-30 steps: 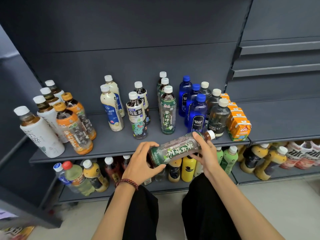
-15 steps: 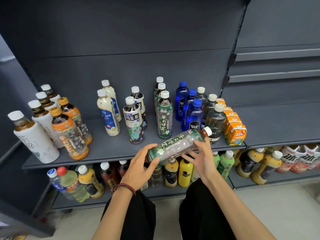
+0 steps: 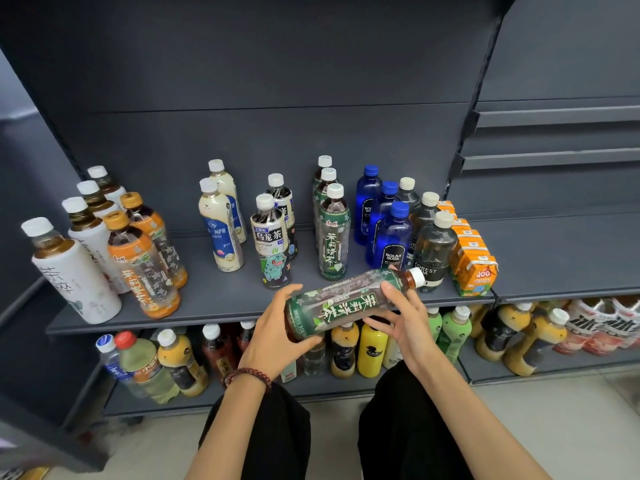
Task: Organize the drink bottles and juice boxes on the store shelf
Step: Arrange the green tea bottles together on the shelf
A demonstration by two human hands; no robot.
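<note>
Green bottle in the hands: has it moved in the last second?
No, barely: the green bottle stays tilted across the shelf edge, cap beside the base of the Forest Soda bottle. Only the camera shifted.

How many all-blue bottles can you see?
3, standing in one row on the upper shelf: front bottle, middle bottle, back bottle. More may hide behind them.
</note>
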